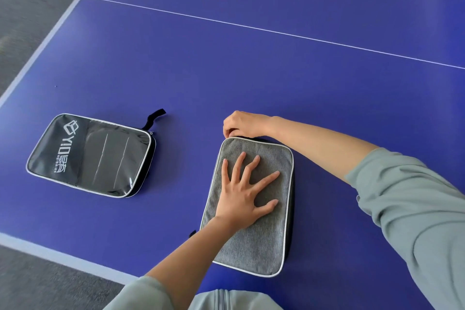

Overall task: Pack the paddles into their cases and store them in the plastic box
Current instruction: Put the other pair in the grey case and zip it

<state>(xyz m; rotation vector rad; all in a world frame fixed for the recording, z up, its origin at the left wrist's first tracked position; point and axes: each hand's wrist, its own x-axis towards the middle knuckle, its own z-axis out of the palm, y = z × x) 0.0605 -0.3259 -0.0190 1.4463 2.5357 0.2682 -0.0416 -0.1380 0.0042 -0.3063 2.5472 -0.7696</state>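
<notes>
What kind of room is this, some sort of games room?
Probably a table-tennis room or rec space. The surface is a blue table-tennis table with white lines, two zipped paddle cases lie on it, a grey case and a black case, and grey carpet covers the floor.

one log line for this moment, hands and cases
left hand: flat on grey case | right hand: pinching at its far corner, zip hidden | black case: apart, on table

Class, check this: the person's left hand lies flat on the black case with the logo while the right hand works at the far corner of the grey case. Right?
Not quite. In the head view the left hand lies flat on the grey case, not the black case. The right hand does work at the grey case's far corner.
</notes>
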